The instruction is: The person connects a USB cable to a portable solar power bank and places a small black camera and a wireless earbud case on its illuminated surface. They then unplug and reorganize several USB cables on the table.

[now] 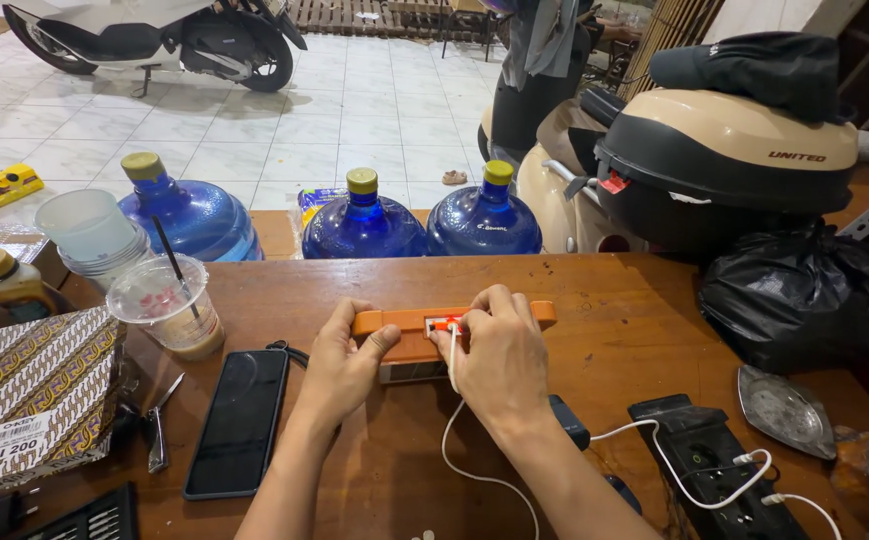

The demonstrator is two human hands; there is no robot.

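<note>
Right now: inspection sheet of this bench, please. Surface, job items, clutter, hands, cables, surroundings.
Surface: brown wooden table, worn, crowded at both ends.
Job's things: orange device lying flat, a white cable at its middle.
Clutter: black phone, lidded drink cup, patterned box, nail clipper, black bag, stacked cups.
Hands: left hand has a grip on the device's left end; right hand pinches the cable at the device.
Cables: white cable runs toward the black power strip.
Surroundings: three blue water jugs, scooters, tiled floor.
</note>
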